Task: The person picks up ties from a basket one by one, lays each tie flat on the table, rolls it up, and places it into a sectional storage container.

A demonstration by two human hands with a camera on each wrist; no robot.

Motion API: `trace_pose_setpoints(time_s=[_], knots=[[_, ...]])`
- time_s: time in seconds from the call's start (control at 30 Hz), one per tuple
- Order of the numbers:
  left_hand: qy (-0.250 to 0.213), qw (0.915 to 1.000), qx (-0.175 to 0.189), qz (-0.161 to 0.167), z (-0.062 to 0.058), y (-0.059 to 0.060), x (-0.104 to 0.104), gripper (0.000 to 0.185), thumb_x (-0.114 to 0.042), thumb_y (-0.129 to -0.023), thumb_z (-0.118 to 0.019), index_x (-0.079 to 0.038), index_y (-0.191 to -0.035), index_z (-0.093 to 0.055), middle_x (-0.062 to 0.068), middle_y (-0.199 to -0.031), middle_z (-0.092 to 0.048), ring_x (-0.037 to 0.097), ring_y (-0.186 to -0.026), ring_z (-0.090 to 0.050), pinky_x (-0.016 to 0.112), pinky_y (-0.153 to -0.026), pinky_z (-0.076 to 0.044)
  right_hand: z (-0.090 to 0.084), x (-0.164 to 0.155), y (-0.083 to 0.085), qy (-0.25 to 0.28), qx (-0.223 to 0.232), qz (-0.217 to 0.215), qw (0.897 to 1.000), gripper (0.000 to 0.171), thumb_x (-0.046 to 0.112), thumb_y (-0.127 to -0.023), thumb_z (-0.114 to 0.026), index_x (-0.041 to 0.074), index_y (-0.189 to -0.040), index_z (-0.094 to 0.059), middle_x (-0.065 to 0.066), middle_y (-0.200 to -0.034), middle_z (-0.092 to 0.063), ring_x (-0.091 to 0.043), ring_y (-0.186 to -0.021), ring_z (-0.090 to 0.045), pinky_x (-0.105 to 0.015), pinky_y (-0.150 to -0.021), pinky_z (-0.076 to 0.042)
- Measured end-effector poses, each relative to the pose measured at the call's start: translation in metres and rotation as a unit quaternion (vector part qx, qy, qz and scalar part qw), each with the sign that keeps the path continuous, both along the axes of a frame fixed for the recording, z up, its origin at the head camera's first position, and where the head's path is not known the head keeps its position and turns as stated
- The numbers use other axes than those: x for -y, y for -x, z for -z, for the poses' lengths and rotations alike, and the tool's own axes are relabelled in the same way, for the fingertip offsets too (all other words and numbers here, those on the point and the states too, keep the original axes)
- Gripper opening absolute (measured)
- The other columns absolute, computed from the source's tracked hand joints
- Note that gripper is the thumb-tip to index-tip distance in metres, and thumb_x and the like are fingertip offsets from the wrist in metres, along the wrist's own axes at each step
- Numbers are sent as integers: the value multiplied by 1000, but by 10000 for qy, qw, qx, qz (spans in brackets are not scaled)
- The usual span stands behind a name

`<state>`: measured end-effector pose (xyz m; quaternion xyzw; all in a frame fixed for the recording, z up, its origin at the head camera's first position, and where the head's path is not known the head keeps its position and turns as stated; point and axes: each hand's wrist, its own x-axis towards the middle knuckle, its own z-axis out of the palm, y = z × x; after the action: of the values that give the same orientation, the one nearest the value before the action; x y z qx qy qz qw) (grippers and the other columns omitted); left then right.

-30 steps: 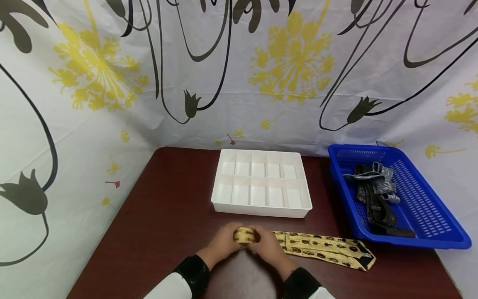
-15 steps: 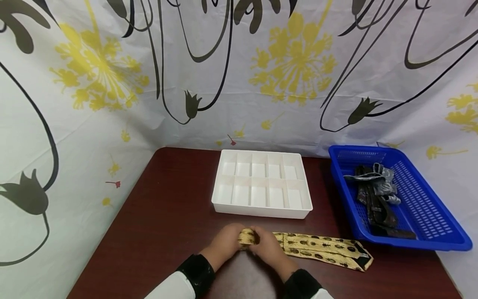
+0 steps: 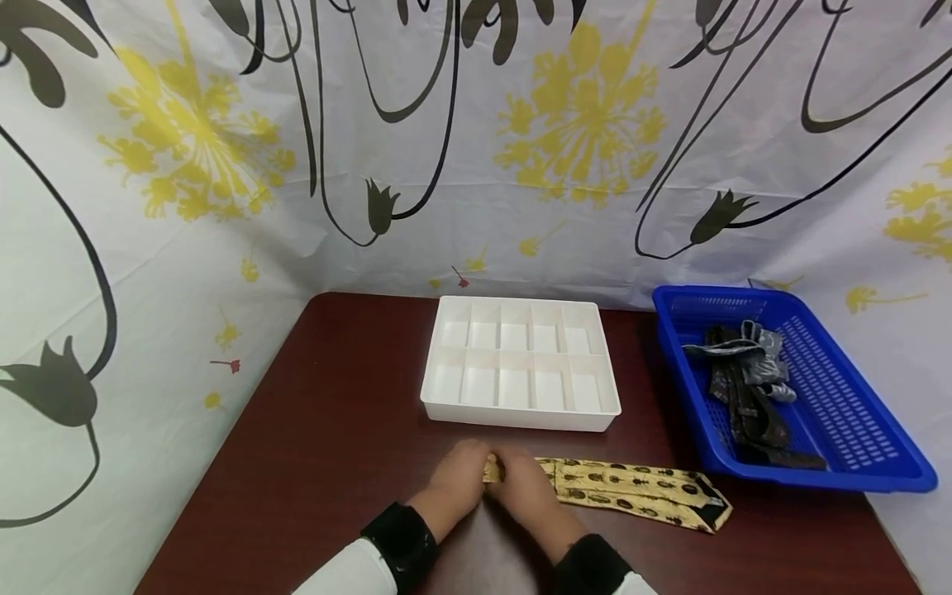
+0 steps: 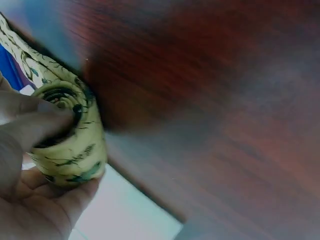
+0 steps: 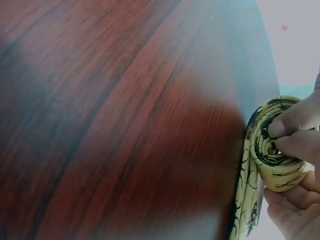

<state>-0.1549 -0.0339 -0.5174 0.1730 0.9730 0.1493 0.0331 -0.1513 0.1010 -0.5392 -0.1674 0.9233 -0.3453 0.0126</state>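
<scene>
Gripping the yellow tie's (image 3: 632,489) rolled end, both hands (image 3: 494,487) curl round it, hiding most of the roll.

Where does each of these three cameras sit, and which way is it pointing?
Head: worn on the head, looking forward and down at the table, white tray, blue basket and both hands with their sleeves.
Left wrist: close behind the left hand, facing the rolled tie.
Right wrist: behind the right hand, facing the same roll.
All three share the tie.
</scene>
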Motion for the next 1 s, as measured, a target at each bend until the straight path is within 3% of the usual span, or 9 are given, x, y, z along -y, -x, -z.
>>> trace_pose_setpoints(time_s=[0.13,0.27,0.4,0.57,0.8,0.9,1.0], knots=[[-1238,9919,192,201,17,6,15,35,-11,-67,-82,-8,-94,-59,1,-87,-58,16,-82,-55,30,-74,-48,7,-5,3,456,252,-8,9986,47,3,-71,-76,-2,-117,-64,-14,-108,-67,-25,-91,-63,-36,-77,-52],[-2394,9682,678,246,31,10,26,41,-14,-69,-84,-7,-101,-60,-2,-91,-58,12,-82,-53,29,-75,-46,13,-13,4,873,633,6,9942,46,1,-73,-75,1,-118,-64,-11,-105,-67,-16,-79,-59,-25,-67,-48],[-2840,9548,860,183,37,10,29,40,-12,-71,-84,-8,-104,-61,-3,-93,-60,10,-84,-53,28,-77,-45,15,-17,3,1198,905,-17,9887,46,0,-75,-74,1,-120,-63,-13,-106,-66,-12,-74,-58,-24,-63,-49],[-2704,9599,696,250,36,10,27,37,-9,-68,-84,-9,-98,-63,-4,-90,-61,9,-81,-54,27,-74,-45,18,-19,2,1364,977,-12,9858,44,-1,-76,-73,0,-118,-62,-14,-103,-65,-7,-65,-57,-23,-58,-49],[-1962,9785,516,384,25,11,19,29,-8,-67,-82,-12,-87,-61,-7,-80,-58,7,-75,-52,25,-70,-46,19,-20,2,1142,784,22,9904,47,-4,-74,-73,-1,-119,-62,-15,-112,-65,-17,-83,-59,-25,-67,-48],[-1418,9886,407,302,17,9,13,23,-7,-70,-78,-13,-84,-60,-6,-77,-57,10,-74,-54,26,-69,-46,16,-19,2,891,652,-21,9939,49,-4,-72,-73,-2,-120,-62,-16,-114,-65,-23,-93,-60,-30,-73,-49],[-581,9978,323,92,7,6,5,18,-8,-74,-74,-12,-86,-61,-2,-80,-61,14,-78,-58,29,-69,-48,9,-16,1,619,569,-109,9964,55,-2,-72,-74,-4,-124,-59,-18,-118,-64,-27,-100,-60,-37,-79,-50]])
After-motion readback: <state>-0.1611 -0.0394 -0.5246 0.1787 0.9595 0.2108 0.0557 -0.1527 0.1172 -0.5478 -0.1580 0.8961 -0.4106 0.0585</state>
